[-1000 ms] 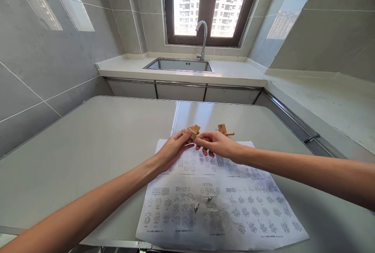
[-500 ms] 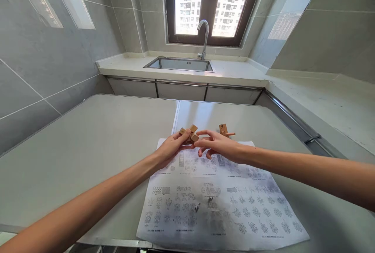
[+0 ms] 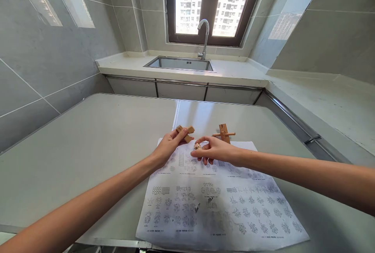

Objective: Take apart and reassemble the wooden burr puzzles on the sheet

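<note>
Two hands occupied, wooden pieces held apart

Wooden blocks point(image 3: 188, 139) were clamped in the left hand point(image 3: 166, 150), near the far edge of the printed sheet point(image 3: 187, 239). At their four o'clock, not touching, a small wooden piece point(image 3: 197, 146) was pinched in the right hand point(image 3: 218, 150). Step, as judged: separate handling; next move apparently called for steady grips. At three o'clock, a plate-and-dowel piece point(image 3: 223, 128) sat on the table point(image 3: 88, 147).

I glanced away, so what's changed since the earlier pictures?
The left hand, holding wooden pieces, shifted slightly left, away from the right hand, which drew slightly back, pinching a small wooden block. The printed sheet and the wooden assembly with a rod stayed put.
</note>
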`<state>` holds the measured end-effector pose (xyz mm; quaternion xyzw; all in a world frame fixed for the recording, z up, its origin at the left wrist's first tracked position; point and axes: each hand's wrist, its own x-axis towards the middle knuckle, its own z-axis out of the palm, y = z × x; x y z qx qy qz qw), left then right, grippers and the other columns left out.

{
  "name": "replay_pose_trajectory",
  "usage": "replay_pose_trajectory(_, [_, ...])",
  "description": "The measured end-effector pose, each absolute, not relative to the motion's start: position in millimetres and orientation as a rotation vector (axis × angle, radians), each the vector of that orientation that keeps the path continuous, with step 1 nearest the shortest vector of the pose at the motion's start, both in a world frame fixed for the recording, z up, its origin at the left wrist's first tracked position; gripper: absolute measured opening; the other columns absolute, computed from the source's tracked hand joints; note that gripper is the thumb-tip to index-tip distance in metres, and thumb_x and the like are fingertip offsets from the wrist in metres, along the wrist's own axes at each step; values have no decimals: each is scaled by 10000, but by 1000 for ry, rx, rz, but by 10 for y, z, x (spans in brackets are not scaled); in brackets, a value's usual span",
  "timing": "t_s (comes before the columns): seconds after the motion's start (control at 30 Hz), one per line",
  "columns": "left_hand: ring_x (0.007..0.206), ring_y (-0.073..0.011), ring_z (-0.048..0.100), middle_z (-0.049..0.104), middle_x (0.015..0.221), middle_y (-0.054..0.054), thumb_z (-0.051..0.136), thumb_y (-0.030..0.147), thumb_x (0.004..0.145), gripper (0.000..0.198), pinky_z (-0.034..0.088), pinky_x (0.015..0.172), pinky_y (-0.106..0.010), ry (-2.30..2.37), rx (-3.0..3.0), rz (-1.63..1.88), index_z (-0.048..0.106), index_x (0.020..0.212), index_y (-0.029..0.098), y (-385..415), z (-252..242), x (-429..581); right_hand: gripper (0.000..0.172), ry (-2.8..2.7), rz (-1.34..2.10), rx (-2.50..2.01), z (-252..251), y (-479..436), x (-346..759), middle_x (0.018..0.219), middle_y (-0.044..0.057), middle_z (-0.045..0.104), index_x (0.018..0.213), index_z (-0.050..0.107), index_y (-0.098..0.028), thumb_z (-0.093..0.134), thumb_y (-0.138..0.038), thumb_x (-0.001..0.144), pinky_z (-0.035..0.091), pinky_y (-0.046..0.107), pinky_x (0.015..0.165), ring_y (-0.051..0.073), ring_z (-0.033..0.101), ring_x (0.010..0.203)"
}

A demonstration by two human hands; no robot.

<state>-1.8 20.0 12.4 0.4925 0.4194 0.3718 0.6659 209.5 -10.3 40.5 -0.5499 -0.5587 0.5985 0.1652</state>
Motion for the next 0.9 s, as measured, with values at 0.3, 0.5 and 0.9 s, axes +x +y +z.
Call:
replay_pose_trajectory(0.3, [506,-72,410,588,728,13,640,620,944,466,392,520,-241,967,1012,849,610,885,159,199,76,-32,601,-1985,1227,-1889,232,-161,1995,814,27,743,1140,515,-216,855,-540,766,398,295,546,221,685,703])
replay_pose_trajectory(0.5, [469,-74,338,556,700,25,571,594,974,420,335,481,-236,882,975,777,616,990,176,149,126,-10,687,-2224,929,-1962,203,-165,1936,1016,99,756,1191,542,-202,805,-651,742,385,323,601,306,690,934])
replay_pose_trajectory(0.9, [661,-164,540,575,712,-3,546,693,948,501,513,612,-282,878,1184,631,595,965,194,155,15,-49,426,-1860,1520,-1424,290,-55,2054,746,11,694,1032,639,-187,633,-609,969,439,246,558,128,585,618])
